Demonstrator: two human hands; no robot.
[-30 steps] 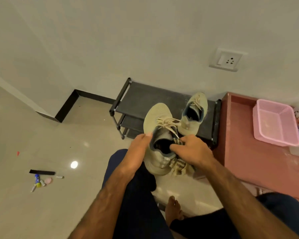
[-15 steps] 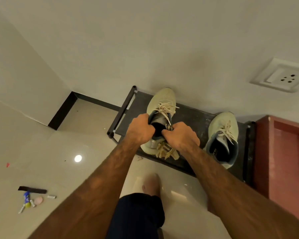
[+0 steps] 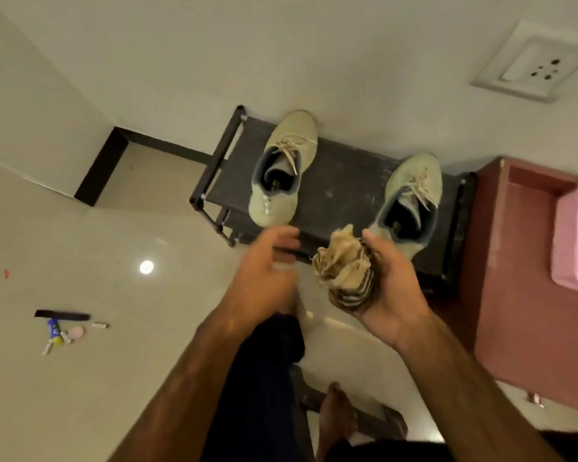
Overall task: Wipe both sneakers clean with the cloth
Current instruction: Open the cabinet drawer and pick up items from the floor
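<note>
Two pale green sneakers stand on a low black shoe rack [image 3: 341, 181] against the wall. The left sneaker [image 3: 282, 168] is near the rack's left end, the right sneaker [image 3: 409, 198] near its right end. My right hand [image 3: 389, 278] holds a bunched beige and dark striped cloth [image 3: 344, 268] just in front of the right sneaker's heel. My left hand [image 3: 264, 275] hovers blurred in front of the rack, below the left sneaker, fingers relaxed and holding nothing.
A reddish-brown cabinet [image 3: 521, 278] stands to the right of the rack with a pink basket [image 3: 574, 235] on it. Small items [image 3: 60, 328] lie on the tiled floor at the left. A wall socket [image 3: 531, 61] is above. My legs and bare foot [image 3: 337, 411] are below.
Both hands have let go of the left sneaker, which now stands on the rack. They have drawn back toward me, and the right hand keeps the cloth.
</note>
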